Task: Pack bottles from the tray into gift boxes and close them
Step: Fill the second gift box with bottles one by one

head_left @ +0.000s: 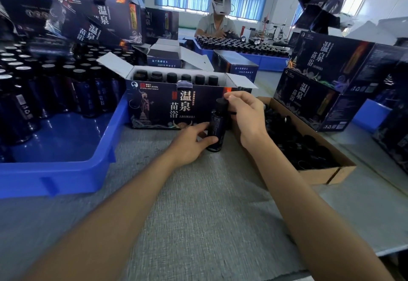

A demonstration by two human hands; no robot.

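Head view: a bottle (217, 126) is stood on the table mat, just in front of the open gift box (159, 104) and right of the blue tray (55, 179). Cap tightening is judged in hand. Next, the bottle needs lifting into the box beside those already packed. The bottle body is gripped by the curled left hand (189, 142). Its cap (221, 102) is pinched by the right hand (246, 113).

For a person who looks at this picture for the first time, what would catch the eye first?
First, the two hands at the centre: the left hand grips a dark bottle standing on the grey table, and the right hand pinches its cap. Right behind stands an open gift box with a row of bottles inside, and to the left a blue tray holds many more bottles.
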